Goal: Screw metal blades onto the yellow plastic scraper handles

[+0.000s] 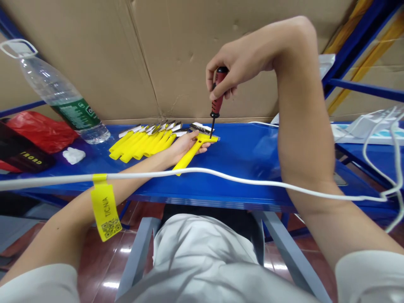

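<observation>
My left hand [186, 147] is closed around the head end of a yellow-handled scraper [189, 156], whose handle slants down toward me over the blue tabletop. A black and white strip [202, 128] shows along the scraper's far edge. Held upright from above, a red and black screwdriver [217, 94] is gripped by its handle in my right hand [229, 69]. Its thin shaft points down, and the tip meets the yellow head; what lies right under the tip is too small to make out. Left of my left hand lies a row of several similar yellow scrapers [142, 143].
A large water bottle [72, 101] leans at the left, near a red plastic bag [41, 130], a black box [25, 153] and a crumpled white tissue [74, 155]. A white cable [246, 180] crosses in front of both forearms. Cardboard [176, 50] backs the blue table [249, 151].
</observation>
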`<act>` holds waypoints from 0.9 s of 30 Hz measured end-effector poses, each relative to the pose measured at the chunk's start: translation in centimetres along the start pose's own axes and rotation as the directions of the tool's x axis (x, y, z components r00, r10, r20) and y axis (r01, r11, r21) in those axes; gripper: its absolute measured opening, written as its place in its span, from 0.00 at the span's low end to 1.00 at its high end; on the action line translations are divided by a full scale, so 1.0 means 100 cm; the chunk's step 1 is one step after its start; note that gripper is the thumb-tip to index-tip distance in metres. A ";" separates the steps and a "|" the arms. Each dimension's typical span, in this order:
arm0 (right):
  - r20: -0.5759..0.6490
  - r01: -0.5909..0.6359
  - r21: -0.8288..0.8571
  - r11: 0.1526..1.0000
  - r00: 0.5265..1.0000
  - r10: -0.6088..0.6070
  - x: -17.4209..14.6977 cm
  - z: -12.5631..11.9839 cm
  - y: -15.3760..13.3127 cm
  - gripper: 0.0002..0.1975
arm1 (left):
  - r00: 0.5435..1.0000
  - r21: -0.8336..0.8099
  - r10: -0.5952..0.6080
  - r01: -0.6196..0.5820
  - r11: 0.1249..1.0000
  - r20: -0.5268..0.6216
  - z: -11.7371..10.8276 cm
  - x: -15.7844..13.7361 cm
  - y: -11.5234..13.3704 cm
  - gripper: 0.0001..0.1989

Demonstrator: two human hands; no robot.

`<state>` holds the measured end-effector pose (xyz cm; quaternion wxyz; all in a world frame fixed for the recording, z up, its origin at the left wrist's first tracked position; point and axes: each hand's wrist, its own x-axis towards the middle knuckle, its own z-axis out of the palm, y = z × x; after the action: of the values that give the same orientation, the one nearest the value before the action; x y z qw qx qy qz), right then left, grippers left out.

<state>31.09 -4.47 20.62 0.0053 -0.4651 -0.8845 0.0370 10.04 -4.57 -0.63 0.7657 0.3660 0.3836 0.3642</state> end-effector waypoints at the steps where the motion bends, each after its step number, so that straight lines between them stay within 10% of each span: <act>1: -0.008 -0.027 -0.005 1.000 1.000 0.027 0.001 0.000 0.001 0.16 | 1.000 0.000 -0.008 0.008 1.000 0.004 -0.001 0.000 0.001 0.24; 27: -0.022 0.063 0.074 0.995 0.998 -0.061 -0.001 -0.001 0.005 0.13 | 0.992 0.049 -0.041 0.035 0.998 0.117 -0.002 0.002 0.001 0.35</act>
<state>31.59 -4.25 20.71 0.0324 -0.4372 -0.8964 0.0652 9.97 -4.31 -0.73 0.7851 0.3971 0.3530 0.3183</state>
